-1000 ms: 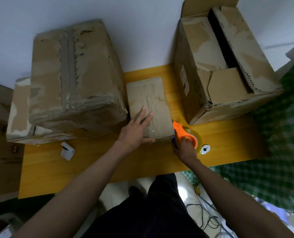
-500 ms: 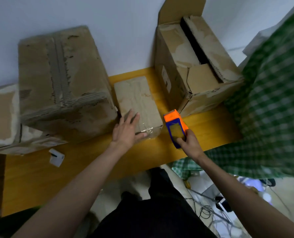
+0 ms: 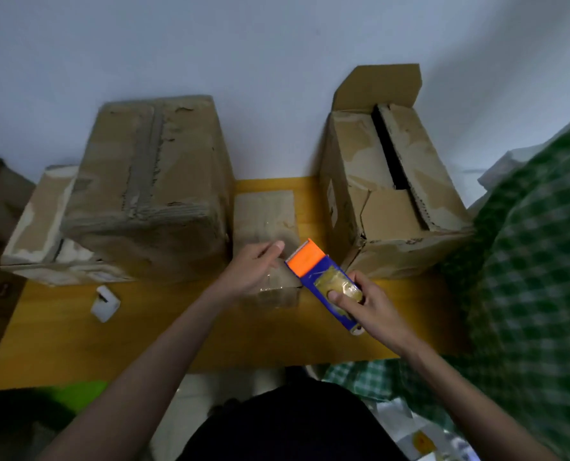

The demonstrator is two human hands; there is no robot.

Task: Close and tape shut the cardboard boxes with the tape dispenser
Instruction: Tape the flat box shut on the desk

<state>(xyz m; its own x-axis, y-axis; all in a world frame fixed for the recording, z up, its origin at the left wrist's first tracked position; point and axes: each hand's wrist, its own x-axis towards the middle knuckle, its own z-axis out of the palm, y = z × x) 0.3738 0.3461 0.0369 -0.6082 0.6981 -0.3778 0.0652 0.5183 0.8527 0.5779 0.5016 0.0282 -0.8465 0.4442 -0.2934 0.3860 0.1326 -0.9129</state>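
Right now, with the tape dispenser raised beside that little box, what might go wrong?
The left hand rests on the small cardboard box right beside the tape dispenser, so its orange front edge could catch the fingers. The right hand holds the dispenser tilted, so the tape may go on crooked. The tall box at the right has an open flap and a gap between its top flaps; bumping it could spread them.
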